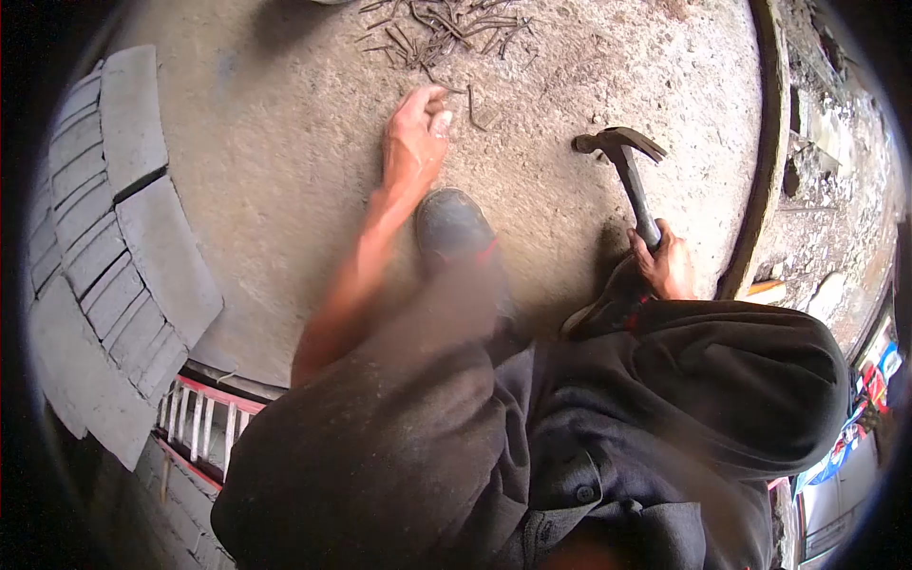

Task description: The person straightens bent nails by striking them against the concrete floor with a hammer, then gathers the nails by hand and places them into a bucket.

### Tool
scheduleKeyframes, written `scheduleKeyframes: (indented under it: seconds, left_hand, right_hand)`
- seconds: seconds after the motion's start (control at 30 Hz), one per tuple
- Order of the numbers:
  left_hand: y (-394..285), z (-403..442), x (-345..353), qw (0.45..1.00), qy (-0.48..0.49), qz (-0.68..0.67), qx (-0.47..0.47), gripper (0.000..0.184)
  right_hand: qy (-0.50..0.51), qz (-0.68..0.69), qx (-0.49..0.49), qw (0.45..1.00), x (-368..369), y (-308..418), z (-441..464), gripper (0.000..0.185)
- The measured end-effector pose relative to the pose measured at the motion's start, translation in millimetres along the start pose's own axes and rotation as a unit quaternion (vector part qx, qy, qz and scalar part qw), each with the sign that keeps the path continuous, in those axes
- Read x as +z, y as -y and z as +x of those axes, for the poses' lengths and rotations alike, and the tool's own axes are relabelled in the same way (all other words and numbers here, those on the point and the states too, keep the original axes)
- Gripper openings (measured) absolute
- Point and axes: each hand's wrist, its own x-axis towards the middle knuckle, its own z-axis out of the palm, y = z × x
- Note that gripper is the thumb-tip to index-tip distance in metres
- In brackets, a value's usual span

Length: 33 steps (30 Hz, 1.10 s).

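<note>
Two loose, dark cloth trouser legs [380,456] in the nearest foreground, bent at the knee as in a low squat. Just beyond, at right: right hand [670,258], with fingers wrapped firmly round the lower handle of a claw hammer [633,180] of dark metal head and grey shaft. Striking face towards the left, claw towards the right; contact between head and ground impossible to tell. Between hammer and left forearm: rounded, dark grey shoe [454,223], toe forward. Farther out, beyond the toe: left hand [414,133], with thumb and forefinger slightly parted and a thin, dark, nail-like piece [455,90] at the fingertips; whether pinched or merely lying beneath, impossible to tell. Just to the right of these fingertips, on rough, pale ground [285,171]: single bent, dark metal nail [471,106], apart from the hammer. Farthest, near the upper edge: loose heap of bent, rust-dark nails [454,28]. Along the left margin: stacked flat grey blocks [161,256].

Step in hand, by judgement: fingertip handling of one nail beside the heap, with hammer at the ready. Next move, by judgement: calls for a sure pinch on a single shank, free of the bent neighbour, with hammer head well apart from the left fingers.
</note>
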Motion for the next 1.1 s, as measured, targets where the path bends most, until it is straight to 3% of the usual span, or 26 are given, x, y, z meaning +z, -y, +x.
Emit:
scheduleKeyframes:
  seconds: [0.1, 0.23, 0.4, 0.5, 0.6, 0.73, 0.83, 0.97, 1.1]
  left_hand:
    - [12, 27, -6, 0.941, 0.03, 0.209, 0.263, 0.041]
    - [4, 53, -8, 0.872, 0.127, 0.352, 0.316, 0.04]
    - [21, 76, -10, 0.826, 0.102, 0.311, 0.459, 0.017]
    - [-3, 56, -13, 0.869, 0.169, 0.283, 0.368, 0.013]
    - [5, 19, 10, 0.954, 0.127, 0.173, 0.209, 0.011]
    - [22, -7, 28, 0.962, -0.005, 0.14, 0.233, 0.015]
    - [21, -10, 30, 0.97, -0.033, 0.121, 0.207, 0.017]
    - [24, -4, 27, 0.957, 0.025, 0.171, 0.233, 0.016]
    - [27, -5, 32, 0.928, 0.019, 0.264, 0.26, 0.011]
  right_hand:
    - [0.001, -0.002, 0.002, 1.0, 0, 1, 0, 0.055]
    - [0.0, -0.006, 0.003, 1.0, 4, -2, 1, 0.056]
    - [-0.019, -0.007, -0.01, 1.0, 3, -2, -2, 0.057]
    - [-0.014, -0.009, -0.008, 1.0, 6, -7, -1, 0.058]
    - [0.013, -0.011, 0.018, 1.0, 0, 0, 0, 0.058]
    - [0.034, 0.004, -0.017, 0.999, 0, -4, 0, 0.054]
    - [0.05, 0.045, -0.067, 0.995, -6, -1, 3, 0.048]
    - [-0.003, 0.033, -0.126, 0.991, -14, 18, 11, 0.039]
    - [0.067, 0.176, -0.134, 0.973, -34, 58, 15, 0.032]
